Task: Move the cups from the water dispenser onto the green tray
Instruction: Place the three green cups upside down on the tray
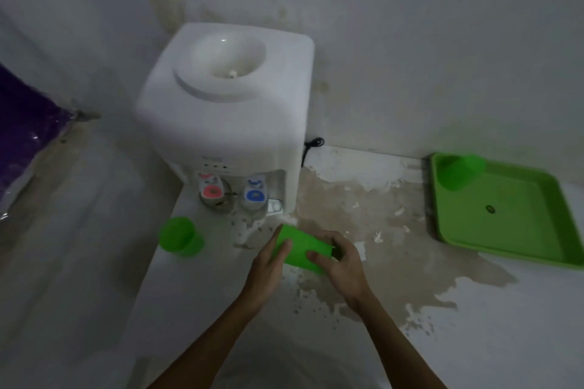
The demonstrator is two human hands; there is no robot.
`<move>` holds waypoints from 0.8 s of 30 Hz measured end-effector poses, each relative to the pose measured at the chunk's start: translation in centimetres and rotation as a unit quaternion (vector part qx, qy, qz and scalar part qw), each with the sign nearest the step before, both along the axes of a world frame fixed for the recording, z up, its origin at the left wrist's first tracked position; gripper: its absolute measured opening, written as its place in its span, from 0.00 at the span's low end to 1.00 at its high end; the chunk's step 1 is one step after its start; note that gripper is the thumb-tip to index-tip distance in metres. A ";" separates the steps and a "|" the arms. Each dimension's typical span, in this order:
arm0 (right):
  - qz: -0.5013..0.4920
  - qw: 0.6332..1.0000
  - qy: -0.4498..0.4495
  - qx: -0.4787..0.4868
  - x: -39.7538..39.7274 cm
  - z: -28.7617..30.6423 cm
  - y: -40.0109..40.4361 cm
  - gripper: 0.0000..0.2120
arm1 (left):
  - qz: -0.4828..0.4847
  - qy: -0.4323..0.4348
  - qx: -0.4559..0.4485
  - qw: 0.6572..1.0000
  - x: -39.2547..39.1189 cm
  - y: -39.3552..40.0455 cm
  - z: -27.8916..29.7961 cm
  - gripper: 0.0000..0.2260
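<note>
2 hands' grip (303, 257) encloses tilted green cup (300, 249).

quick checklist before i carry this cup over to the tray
1. Held cup gripped by left hand and right hand: ok.
2. Held cup upright: not ok, tilted on its side.
3. Held cup empty: cannot tell.
4. Green tray has bare space: ok, one cup on tray sits in its far-left corner.
5. All cups moved: not ok, cup by dispenser remains on the floor left of the water dispenser.

no readable text, dispenser (221, 110) markings blurred
</note>
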State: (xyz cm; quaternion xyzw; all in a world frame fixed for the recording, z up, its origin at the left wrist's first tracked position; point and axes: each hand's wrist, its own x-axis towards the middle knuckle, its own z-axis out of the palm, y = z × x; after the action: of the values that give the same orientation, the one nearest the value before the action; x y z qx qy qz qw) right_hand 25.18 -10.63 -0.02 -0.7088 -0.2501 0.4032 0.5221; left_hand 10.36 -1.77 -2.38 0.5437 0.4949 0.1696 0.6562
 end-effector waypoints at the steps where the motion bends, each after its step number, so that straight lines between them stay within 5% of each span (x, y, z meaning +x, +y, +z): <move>1: -0.016 1.000 -0.005 0.002 0.8 0.0 -0.7 0.15 | 0.003 -0.001 -0.012 1.000 1.0 -0.4 -0.1 0.21; 12: -0.222 0.973 0.028 0.054 13.9 0.9 -10.2 0.27 | 0.045 -0.049 -0.217 0.974 20.0 -8.2 0.7 0.15; 18: -0.266 0.964 -0.003 0.029 22.9 1.0 -14.3 0.27 | -0.023 -0.019 -0.222 0.975 30.0 -11.6 1.5 0.14; 24: -0.243 0.962 -0.124 -0.008 31.0 0.6 -15.5 0.29 | -0.081 0.004 -0.164 0.983 37.3 -12.0 0.5 0.05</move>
State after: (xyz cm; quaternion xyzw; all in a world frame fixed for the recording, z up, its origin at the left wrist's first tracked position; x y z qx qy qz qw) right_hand 56.16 -26.11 0.63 -0.7968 -0.1298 0.1745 0.5638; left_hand 47.63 -13.73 -1.86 0.4678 0.4726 0.0303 0.7463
